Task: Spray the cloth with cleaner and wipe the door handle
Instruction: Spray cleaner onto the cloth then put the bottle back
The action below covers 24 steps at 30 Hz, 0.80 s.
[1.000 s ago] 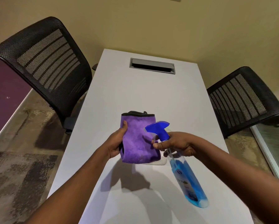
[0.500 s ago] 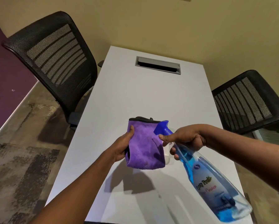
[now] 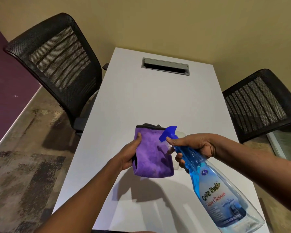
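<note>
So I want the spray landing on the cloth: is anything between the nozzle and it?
Nothing visible. The spray bottle in the right hand points its nozzle directly at the purple cloth held by the left hand.

The microfiber cloth (image 3: 152, 155) is bright purple with a black trim edge. The spray bottle (image 3: 220, 197) is clear with blue liquid and a deep blue trigger head. The table (image 3: 151, 101) is plain white, both mesh chairs (image 3: 57, 64) black, the wall (image 3: 158, 19) mustardy tan, and the carpet (image 3: 23, 174) blotchy brown-grey.
</note>
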Each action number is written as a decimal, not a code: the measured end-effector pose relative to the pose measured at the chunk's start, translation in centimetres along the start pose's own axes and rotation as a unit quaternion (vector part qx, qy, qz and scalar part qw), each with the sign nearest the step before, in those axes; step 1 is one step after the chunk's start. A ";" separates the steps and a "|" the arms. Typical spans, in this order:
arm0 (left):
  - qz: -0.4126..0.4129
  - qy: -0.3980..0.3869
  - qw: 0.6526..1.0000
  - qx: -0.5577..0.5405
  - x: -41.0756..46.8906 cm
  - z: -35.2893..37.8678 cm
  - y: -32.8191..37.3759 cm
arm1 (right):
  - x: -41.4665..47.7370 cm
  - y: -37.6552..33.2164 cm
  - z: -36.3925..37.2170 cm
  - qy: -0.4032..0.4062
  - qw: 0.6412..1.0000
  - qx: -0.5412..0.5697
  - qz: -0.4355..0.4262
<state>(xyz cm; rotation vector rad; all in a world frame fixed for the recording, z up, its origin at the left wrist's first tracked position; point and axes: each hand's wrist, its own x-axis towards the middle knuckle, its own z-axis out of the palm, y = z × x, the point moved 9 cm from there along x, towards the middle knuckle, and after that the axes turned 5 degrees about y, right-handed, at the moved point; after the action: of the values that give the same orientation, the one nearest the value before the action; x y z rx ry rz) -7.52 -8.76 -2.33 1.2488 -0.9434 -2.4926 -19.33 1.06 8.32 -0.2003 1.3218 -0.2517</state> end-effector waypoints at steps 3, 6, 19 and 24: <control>0.000 -0.004 1.000 -0.015 0.1 0.0 0.0 | -0.4 -0.8 -0.4 0.014 0.999 0.005 -0.028; -0.003 -0.017 0.999 -0.050 0.3 0.0 0.0 | -0.7 -1.6 -0.8 0.033 0.997 -0.004 -0.069; 0.002 -0.031 0.997 -0.070 0.8 0.8 0.5 | 0.5 -0.2 0.3 0.036 0.996 -0.037 -0.077; -0.007 -0.042 0.996 -0.081 0.9 0.9 0.3 | 0.1 -0.1 0.9 0.004 0.995 -0.047 -0.088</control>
<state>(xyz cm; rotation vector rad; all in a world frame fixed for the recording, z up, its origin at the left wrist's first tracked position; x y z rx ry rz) -8.83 -9.00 -2.32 1.1127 -0.7359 -2.5904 -18.41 0.90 8.46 -0.3962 1.3271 -0.3397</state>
